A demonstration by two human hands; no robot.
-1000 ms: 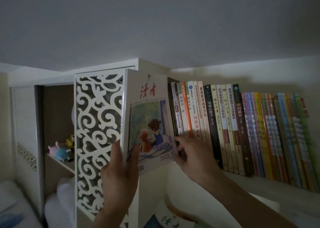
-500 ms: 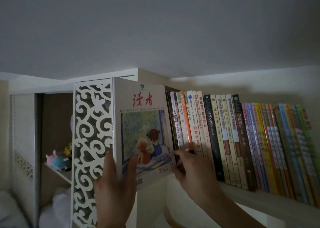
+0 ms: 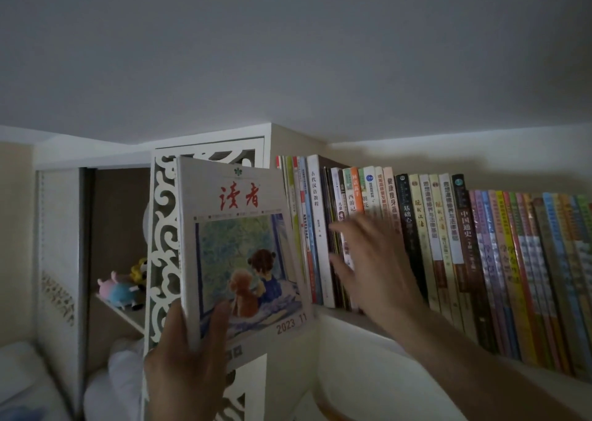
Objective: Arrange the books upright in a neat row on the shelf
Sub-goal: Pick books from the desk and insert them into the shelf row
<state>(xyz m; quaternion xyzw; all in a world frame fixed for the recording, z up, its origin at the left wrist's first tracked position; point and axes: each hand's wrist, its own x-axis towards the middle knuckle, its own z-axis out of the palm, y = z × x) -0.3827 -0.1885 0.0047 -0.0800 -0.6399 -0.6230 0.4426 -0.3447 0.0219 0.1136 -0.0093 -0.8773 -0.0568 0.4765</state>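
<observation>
My left hand (image 3: 189,366) grips the bottom edge of a white magazine (image 3: 243,247) with red characters and a painting of a child and a dog, held upright in front of the shelf's left end. A long row of upright books (image 3: 448,241) fills the white shelf (image 3: 349,319). My right hand (image 3: 371,260) is spread open against the spines near the row's left part, fingers straight, thumb low. Left of it stand several thin books, one with a white spine (image 3: 317,228).
A white fretwork panel (image 3: 161,247) stands left of the shelf, partly behind the magazine. Beyond it is an open cupboard with plush toys (image 3: 120,287) on a ledge. The ceiling is close above the books. White bedding lies at the lower left.
The magazine has shifted left and away from the row, uncovering several thin books at the shelf's left end. My right hand rose from the spines' lower ends and spread flat across them.
</observation>
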